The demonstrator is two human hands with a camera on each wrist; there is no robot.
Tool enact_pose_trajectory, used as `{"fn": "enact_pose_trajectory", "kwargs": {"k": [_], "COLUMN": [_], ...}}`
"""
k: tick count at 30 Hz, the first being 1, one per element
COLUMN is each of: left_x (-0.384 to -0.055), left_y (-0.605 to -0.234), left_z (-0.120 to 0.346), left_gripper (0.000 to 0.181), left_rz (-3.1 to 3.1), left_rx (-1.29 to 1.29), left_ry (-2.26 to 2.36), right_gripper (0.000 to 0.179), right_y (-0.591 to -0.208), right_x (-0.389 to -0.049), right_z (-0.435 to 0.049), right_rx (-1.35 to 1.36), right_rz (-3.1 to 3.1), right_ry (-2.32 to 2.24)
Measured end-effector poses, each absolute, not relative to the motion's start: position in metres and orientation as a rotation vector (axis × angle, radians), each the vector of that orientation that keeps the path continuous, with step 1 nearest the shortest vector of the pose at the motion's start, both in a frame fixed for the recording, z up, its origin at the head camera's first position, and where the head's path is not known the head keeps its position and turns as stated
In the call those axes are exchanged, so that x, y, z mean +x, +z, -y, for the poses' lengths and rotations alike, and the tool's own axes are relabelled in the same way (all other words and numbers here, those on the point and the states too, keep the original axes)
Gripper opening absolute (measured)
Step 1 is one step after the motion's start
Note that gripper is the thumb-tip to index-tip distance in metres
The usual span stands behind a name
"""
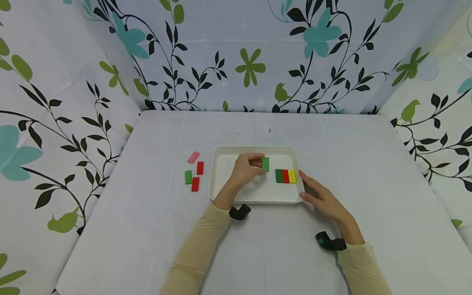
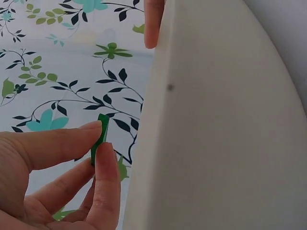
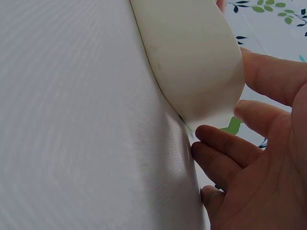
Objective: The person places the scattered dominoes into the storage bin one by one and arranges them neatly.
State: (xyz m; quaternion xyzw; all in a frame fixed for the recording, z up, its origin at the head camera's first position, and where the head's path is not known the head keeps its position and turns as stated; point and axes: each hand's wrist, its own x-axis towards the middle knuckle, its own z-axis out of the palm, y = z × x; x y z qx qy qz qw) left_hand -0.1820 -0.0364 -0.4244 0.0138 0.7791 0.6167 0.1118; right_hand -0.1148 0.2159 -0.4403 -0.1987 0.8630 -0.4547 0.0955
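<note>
Over the white tray, my left hand pinches a small green rectangular block between thumb and fingers. The left wrist view shows the green block edge-on at the fingertips. Just right of it, a green, a red and a yellow block lie side by side in a row on the tray floor. My right hand rests its fingertips against the tray's right end, fingers loosely extended. Up close in the right wrist view, the fingers touch the outside of the tray wall.
Left of the tray lie several loose blocks: a pink one, a green one and red ones. A white cloth covers the table. Patterned curtains hang behind and on both sides.
</note>
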Motion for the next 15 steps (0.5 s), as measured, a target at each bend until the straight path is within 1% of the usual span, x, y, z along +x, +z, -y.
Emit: {"fn": "enact_pose_trajectory", "kwargs": {"k": [11, 15], "left_x": [-0.183, -0.184], "left_y": [-0.444, -0.450], "left_z": [0.015, 0.010], "left_gripper": [0.047, 0.047], "left_rz": [-2.348, -2.396], "left_rx": [-0.091, -0.091], "left_ry": [1.739, 1.696], "right_gripper": [0.062, 0.063], "right_y": [-0.440, -0.453], "right_x": [-0.114, -0.120], "right_z": [-0.216, -0.222], "right_rx": [-0.583, -0.591], "right_rz": [-2.546, -2.545], "right_ry": [-1.358, -1.362]}}
